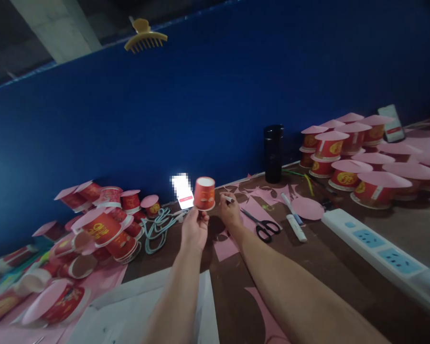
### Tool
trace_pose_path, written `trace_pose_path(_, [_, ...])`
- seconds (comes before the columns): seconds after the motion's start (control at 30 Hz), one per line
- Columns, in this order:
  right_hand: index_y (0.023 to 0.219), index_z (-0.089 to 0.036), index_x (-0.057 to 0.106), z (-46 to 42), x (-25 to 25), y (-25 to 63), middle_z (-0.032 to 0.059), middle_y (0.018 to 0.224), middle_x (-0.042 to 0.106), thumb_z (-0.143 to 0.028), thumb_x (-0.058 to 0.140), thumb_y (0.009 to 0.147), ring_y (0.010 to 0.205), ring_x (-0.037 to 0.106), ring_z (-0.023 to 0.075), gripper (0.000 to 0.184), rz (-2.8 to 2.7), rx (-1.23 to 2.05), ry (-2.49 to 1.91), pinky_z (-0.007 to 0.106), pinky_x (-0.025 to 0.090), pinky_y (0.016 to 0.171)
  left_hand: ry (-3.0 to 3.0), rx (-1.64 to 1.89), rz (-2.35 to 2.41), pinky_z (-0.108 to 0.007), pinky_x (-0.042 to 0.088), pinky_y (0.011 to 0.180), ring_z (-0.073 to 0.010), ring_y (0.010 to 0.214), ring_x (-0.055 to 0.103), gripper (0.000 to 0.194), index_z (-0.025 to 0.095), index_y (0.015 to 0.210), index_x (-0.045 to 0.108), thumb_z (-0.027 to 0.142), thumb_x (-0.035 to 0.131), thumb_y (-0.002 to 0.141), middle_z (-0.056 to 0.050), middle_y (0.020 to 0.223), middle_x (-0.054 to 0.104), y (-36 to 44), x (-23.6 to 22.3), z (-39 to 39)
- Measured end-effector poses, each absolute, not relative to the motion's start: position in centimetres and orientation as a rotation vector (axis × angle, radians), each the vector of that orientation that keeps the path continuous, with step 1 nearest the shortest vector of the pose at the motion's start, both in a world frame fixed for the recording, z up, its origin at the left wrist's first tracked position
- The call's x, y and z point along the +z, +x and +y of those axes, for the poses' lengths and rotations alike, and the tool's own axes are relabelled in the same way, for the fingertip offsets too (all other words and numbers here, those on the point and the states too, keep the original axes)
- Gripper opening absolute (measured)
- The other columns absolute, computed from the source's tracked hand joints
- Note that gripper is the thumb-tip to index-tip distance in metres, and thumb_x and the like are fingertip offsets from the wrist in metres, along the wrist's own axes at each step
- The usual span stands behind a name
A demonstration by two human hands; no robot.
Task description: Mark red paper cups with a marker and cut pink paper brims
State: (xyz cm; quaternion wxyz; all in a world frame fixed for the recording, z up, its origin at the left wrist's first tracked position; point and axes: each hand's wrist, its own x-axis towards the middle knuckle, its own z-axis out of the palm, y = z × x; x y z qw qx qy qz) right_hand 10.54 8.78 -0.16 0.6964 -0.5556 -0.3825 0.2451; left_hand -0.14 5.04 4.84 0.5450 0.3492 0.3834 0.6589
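Note:
My left hand is closed round the base of a red paper cup and holds it above the table. The cup has a white inside and small yellowish marks on its side. Just right of it, my right hand pinches a slim white pen-like stick, whose exact kind is too small to tell. The stick points toward the cup, apart from it. Black-handled scissors lie to the right of my right hand on a pink paper sheet. Behind the cup, a lit phone leans upright.
Red cups with pink paper discs are heaped at left and stacked at right. A black bottle, white tube, power strip, coiled cable and pink scraps surround my hands. A blue partition stands behind.

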Motion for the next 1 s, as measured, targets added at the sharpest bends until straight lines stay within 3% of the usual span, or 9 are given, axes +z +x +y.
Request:
trace_pose_path(0.13, [0.093,-0.023,0.059,8.5,-0.1,10.5,-0.0019,0.065,0.059,-0.042,0.041,0.085,0.061,0.056,0.0153,0.027,-0.855,0.57,-1.233,0.027,0.045,0.061,0.436,1.681,0.738,-0.016,0.052,0.061,-0.0051,0.061,0.057,0.016,0.011,0.077,0.057,0.006,0.045,0.087,-0.002,0.073,0.06,-3.6,5.8,3.9])
trace_pose_path(0.3, [0.095,-0.021,0.06,8.1,0.0,10.8,0.0027,0.076,0.065,-0.041,0.043,0.084,0.069,0.058,0.0174,0.029,-0.89,0.476,-1.263,0.031,0.047,0.071,0.299,1.566,0.934,-0.016,0.053,0.06,-0.0054,0.057,0.057,0.02,0.011,0.074,0.055,0.002,0.042,0.086,-0.002,0.067,0.06,-4.8,3.1,3.5])
trace_pose_path(0.43, [0.093,-0.017,0.062,7.7,0.0,10.9,0.0068,0.082,0.067,-0.044,0.04,0.084,0.07,0.059,0.0184,0.035,-0.946,0.416,-1.223,0.033,0.048,0.073,0.503,1.48,1.073,-0.019,0.054,0.064,-0.0065,0.057,0.059,0.017,0.013,0.082,0.057,0.007,0.041,0.087,-0.001,0.068,0.061,-3.8,2.2,3.6])
trace_pose_path(0.6, [0.092,-0.016,0.064,7.9,-0.5,10.9,0.0119,0.095,0.066,-0.05,0.041,0.082,0.084,0.061,0.023,0.042,-1.071,0.3,-1.301,0.04,0.047,0.083,0.597,1.381,1.235,-0.027,0.054,0.055,-0.013,0.05,0.059,0.012,0.013,0.081,0.059,0.017,0.049,0.085,-0.003,0.06,0.059,-3.3,1.5,4.0])
trace_pose_path(0.77, [0.093,-0.018,0.066,8.7,-0.1,11.0,0.0133,0.099,0.066,-0.044,0.041,0.079,0.096,0.061,0.0305,0.038,-1.126,0.262,-1.478,0.046,0.044,0.087,0.595,1.383,1.256,-0.031,0.055,0.056,-0.0156,0.05,0.061,0.03,0.007,0.112,0.052,0.017,0.05,0.084,-0.003,0.061,0.058,-3.3,-0.3,5.5])
trace_pose_path(0.9, [0.095,-0.022,0.065,8.2,0.6,10.7,0.0141,0.101,0.067,-0.04,0.043,0.08,0.099,0.061,0.0335,0.032,-1.119,0.299,-1.588,0.047,0.044,0.087,0.618,1.379,1.259,-0.032,0.055,0.055,-0.0157,0.049,0.061,0.036,0.008,0.118,0.049,0.021,0.047,0.085,-0.006,0.068,0.061,-3.2,-0.8,5.5])
trace_pose_path(1.0, [0.103,-0.024,0.062,7.9,0.5,10.1,0.0159,0.102,0.066,-0.044,0.039,0.085,0.102,0.059,0.0328,0.035,-1.186,0.299,-1.591,0.047,0.043,0.087,0.721,1.378,1.29,-0.035,0.055,0.063,-0.018,0.06,0.064,0.038,0.012,0.122,0.047,0.019,0.044,0.085,-0.011,0.083,0.065,-3.4,-0.6,5.3])
